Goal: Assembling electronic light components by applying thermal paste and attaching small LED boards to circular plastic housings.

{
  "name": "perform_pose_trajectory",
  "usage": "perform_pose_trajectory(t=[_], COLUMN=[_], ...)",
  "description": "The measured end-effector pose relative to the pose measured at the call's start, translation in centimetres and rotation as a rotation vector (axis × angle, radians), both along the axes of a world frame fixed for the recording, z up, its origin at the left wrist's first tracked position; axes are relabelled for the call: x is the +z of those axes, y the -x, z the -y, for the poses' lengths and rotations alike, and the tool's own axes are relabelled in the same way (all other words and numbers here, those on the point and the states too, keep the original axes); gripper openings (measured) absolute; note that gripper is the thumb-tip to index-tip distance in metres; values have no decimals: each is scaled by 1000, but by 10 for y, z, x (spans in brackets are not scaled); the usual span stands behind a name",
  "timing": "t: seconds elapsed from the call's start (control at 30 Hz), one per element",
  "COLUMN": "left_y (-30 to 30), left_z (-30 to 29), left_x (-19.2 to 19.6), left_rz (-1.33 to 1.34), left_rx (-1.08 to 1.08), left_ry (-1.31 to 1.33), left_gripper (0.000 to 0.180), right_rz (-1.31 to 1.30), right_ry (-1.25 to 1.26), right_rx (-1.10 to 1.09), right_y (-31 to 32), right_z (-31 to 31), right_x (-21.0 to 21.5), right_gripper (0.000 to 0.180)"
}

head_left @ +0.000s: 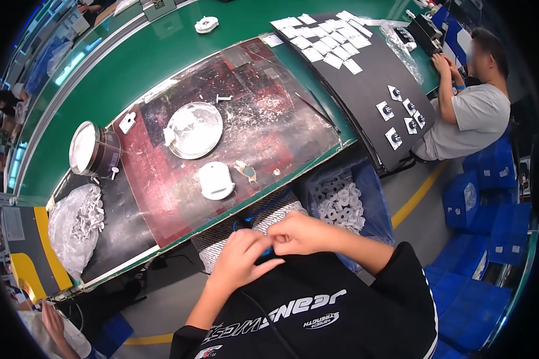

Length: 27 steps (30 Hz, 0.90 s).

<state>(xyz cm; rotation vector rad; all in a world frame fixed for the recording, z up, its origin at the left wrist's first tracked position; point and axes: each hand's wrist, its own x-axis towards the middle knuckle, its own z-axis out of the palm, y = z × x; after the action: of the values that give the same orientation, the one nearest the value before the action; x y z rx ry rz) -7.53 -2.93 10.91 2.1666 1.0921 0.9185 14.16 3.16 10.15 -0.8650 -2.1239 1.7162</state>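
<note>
My left hand and my right hand are close together in front of my black shirt, below the table's near edge. The right one is closed in a fist-like pinch. On the left one the fingers are curled inward while the thumb sticks out. A bit of blue material shows between them; its kind is too hidden to tell. Beyond the hands, on the stained work mat, a white rounded part lies near a small smeared piece. Farther back is a round, shallow dish with whitish residue.
A tin and a plastic bag of white parts occupy the left. A blue-lined bin holds white and grey rings, right of my hands. White cards cover a black board. A person in grey sits at right.
</note>
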Motion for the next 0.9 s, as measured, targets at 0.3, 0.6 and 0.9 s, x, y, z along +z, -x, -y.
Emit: perform_pose_trajectory(t=[0.3, 0.6, 0.9], left_y=[-6, 5, 2], left_z=[1, -5, 9], left_x=[-8, 1, -12], left_rz=[148, 158, 726], left_rx=[94, 100, 6], left_ry=[176, 381, 796], left_gripper=[26, 21, 16], right_rz=[-18, -390, -212], right_ry=[227, 854, 344], right_rx=[-206, -337, -133], right_y=[-11, -27, -3], right_z=[9, 2, 1], right_x=[13, 13, 25], right_gripper=[7, 14, 41])
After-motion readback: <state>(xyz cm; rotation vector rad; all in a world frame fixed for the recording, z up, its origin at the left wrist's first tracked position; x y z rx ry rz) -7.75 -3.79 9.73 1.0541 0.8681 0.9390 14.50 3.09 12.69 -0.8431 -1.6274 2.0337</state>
